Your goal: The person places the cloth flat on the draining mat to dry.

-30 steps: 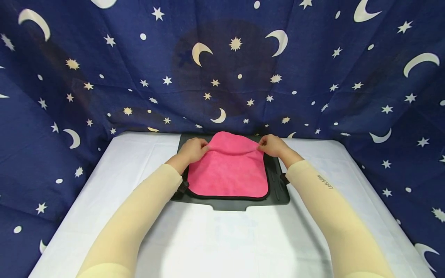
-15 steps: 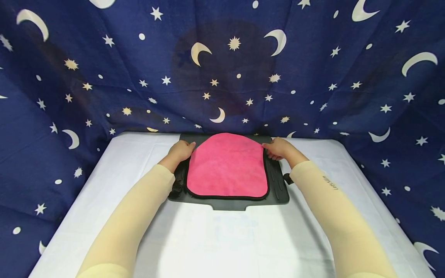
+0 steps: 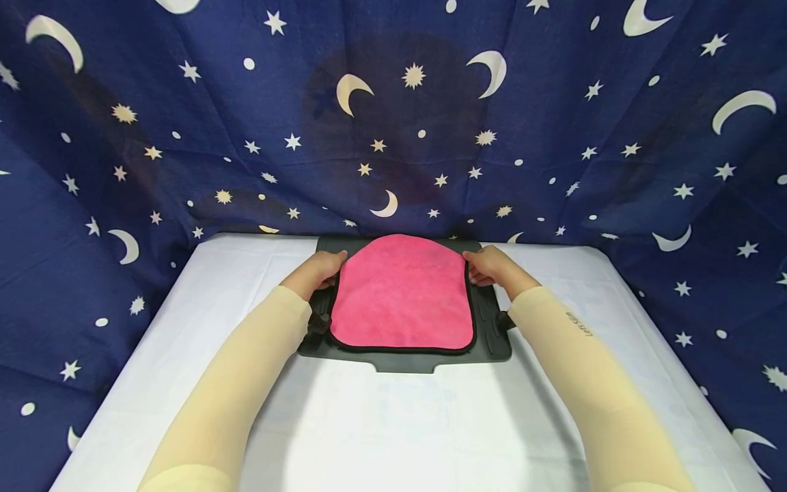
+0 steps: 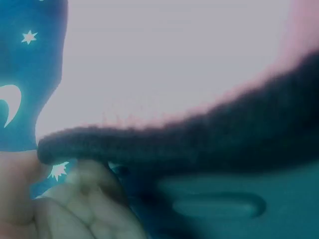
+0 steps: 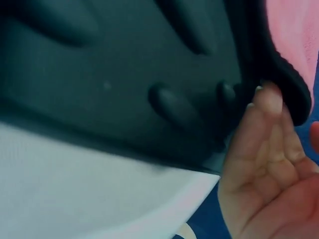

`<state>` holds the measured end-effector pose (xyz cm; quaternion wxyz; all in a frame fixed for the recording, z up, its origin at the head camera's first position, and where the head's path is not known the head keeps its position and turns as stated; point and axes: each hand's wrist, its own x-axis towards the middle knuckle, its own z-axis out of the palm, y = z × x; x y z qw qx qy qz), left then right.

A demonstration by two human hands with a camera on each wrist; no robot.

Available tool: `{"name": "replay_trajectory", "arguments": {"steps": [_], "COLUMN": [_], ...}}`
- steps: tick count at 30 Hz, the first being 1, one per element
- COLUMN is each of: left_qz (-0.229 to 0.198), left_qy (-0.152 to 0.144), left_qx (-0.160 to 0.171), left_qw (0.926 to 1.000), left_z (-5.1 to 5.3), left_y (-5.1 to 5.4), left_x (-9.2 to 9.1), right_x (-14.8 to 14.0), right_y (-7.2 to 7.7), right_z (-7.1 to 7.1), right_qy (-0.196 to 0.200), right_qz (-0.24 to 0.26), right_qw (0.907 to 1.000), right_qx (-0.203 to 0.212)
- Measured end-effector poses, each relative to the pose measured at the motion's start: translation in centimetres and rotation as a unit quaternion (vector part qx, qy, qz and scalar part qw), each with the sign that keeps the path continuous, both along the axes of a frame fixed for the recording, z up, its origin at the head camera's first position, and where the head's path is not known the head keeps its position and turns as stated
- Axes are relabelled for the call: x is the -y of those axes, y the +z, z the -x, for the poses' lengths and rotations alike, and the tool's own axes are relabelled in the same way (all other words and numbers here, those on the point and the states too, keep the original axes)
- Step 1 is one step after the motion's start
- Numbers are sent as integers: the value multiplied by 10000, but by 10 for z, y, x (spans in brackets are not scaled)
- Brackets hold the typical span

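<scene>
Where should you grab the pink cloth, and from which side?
The pink cloth is probably best pinched at the far ends of its left and right edges, coming in from both sides. It looks soft and wide, so holding both spots should keep it spread. Its black border makes a clear edge, and the left wrist view shows open space under part of it.

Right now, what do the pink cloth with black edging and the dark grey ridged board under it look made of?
The pink cloth with black edging looks like soft, matte fabric, perhaps microfibre: its surface seems fuzzy. The dark grey ridged board is probably matte moulded plastic, maybe rubber: its rounded ridges look smooth.
</scene>
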<state>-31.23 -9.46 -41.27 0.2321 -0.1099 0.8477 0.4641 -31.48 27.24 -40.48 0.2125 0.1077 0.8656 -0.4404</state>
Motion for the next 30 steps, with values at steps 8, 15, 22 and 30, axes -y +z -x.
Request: {"name": "replay_trajectory", "arguments": {"steps": [8, 15, 22, 30], "left_qz": [-1748, -1958, -2430, -692], "left_qy": [609, 625, 784, -266], "left_qx": [598, 857, -175, -3027], "left_qw": [9809, 9749, 9667, 9502], "left_z": [4, 4, 3, -9], "left_y": [-5, -5, -11, -9], "left_x": [6, 2, -6, 3], "right_x": [2, 6, 9, 3], "right_y": [-3, -4, -4, 12], "right_z": [1, 3, 2, -4], "right_qy": [-520, -599, -662, 180], "right_qz": [639, 892, 1003, -339], "right_qw": [9964, 9936, 9923, 9875], "right_qx": [-187, -346, -308, -1532]}}
